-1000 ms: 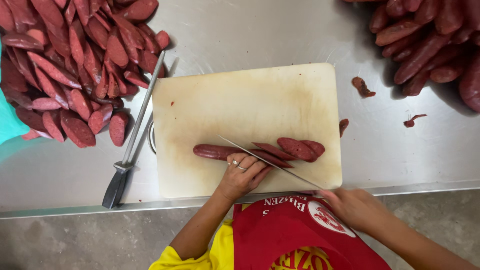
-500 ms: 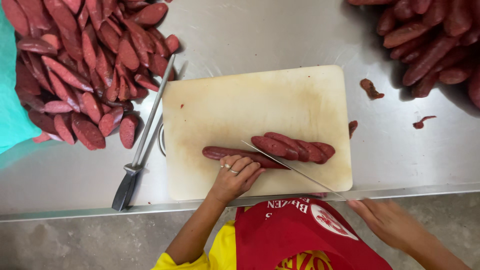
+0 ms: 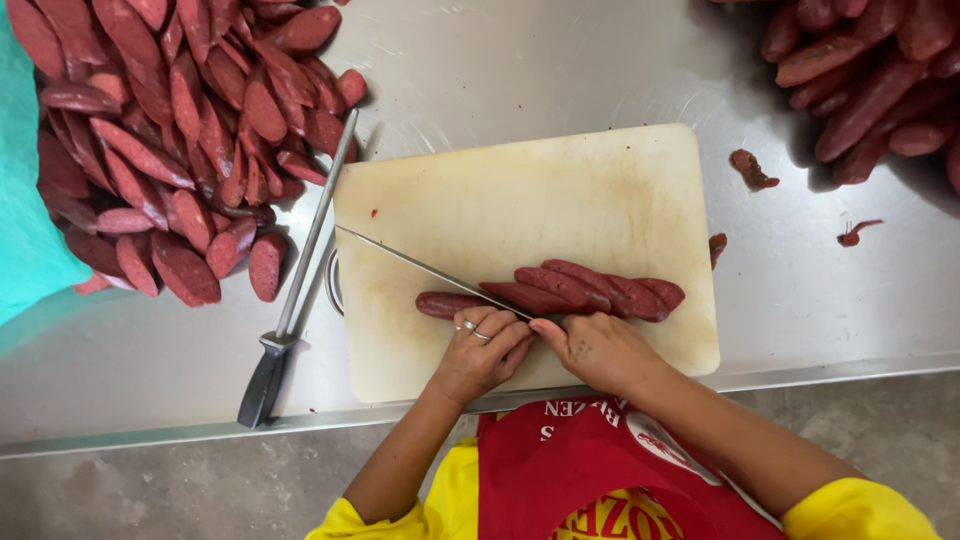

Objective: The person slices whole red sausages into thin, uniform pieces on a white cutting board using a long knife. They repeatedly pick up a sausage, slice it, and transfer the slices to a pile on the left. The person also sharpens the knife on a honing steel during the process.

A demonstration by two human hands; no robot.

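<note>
Pressing down on a red sausage [image 3: 470, 303], the left hand [image 3: 480, 350] is seen with fingers curled over the sausage's near end, two rings visible on them. The sausage is laid across the lower half of a pale cutting board [image 3: 520, 200], with a row of angled slices [image 3: 590, 288] lined up to its right. A long thin knife [image 3: 430, 270] is gripped by the right hand [image 3: 595, 350], closed around the handle just beside the left hand; the blade is stretched diagonally up and to the left across the board, its edge resting where the uncut sausage meets the slices. The board is set on a steel table [image 3: 560, 70]. A sharpening steel [image 3: 300, 280] with a dark handle is laid along the board's left edge. A heap of cut slices [image 3: 170, 130] is piled at the table's far left, and whole sausages [image 3: 860, 70] are heaped at the far right. Small scraps [image 3: 750, 168] are scattered between that pile and the board. A red apron [image 3: 590, 470] over yellow sleeves is worn by the person.
</note>
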